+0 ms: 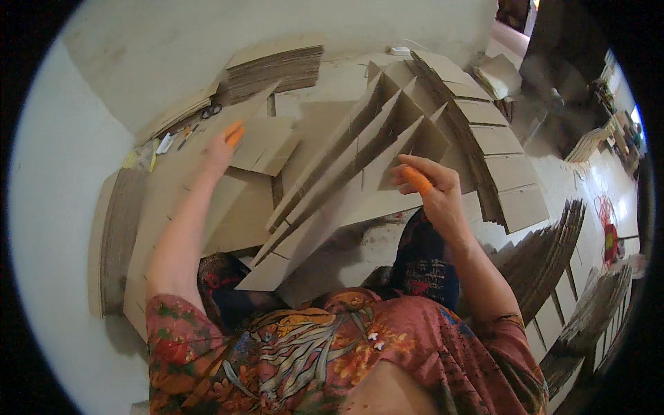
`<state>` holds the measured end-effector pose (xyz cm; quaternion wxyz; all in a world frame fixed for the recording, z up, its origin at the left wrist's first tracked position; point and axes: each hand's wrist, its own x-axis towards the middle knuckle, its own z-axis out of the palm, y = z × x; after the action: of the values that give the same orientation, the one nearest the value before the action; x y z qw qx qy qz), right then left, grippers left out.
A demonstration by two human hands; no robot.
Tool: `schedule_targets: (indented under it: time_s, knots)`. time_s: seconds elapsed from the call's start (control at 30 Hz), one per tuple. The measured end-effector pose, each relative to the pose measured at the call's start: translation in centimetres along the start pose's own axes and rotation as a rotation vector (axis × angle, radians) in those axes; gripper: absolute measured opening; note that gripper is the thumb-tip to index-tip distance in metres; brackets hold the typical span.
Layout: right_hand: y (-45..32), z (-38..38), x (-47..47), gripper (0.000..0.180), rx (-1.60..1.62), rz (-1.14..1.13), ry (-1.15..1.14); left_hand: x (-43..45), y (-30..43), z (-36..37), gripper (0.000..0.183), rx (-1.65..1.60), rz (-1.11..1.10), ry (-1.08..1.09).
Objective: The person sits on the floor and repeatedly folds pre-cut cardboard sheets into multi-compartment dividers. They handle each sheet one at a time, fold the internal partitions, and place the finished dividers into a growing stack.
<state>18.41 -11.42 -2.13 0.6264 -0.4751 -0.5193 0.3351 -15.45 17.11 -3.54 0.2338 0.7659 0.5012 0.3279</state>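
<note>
In front of me slotted cardboard strips [332, 207] stand on edge in a slanting row, with shorter cardboard cross-pieces [433, 137] set across their far ends. My right hand [433, 184], with an orange finger cover, is at the nearest cross-piece; whether its curled fingers grip the cardboard is unclear. Farther left, my left hand [223, 145] is blurred and also wears orange on a finger. A pale cardboard piece [262, 101] extends just beyond its fingertips, and I cannot tell if it is held. Loose slotted cardboard pieces [264, 142] lie beside that hand.
Stacked cardboard [277, 70] stands by the back wall, and another stack [119, 244] is at left. A long row of slotted cardboard [500, 155] runs along the right. Scissors [211, 111] and a cutter knife [187, 137] lie at left. A fan [555, 96] stands far right.
</note>
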Motion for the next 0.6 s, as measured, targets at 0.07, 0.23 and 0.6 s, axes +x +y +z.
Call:
schedule_targets:
  time_s: [0.07,0.23,0.6]
  knots:
    - [-0.4,0.7,0.1,0.029,0.127,0.075,-0.014,-2.0,4.9,1.1,0.031,-0.220,0.173,-0.001]
    - [-0.8,1.3,1.9,0.033,0.720,0.175,-0.091,-9.8,16.0,6.0,0.042,-0.974,0.282,-0.438]
    - [-1.1,-6.8,2.0,0.025,0.252,-0.269,0.447,-8.6,12.0,4.4,0.038,0.018,-0.010,-0.416]
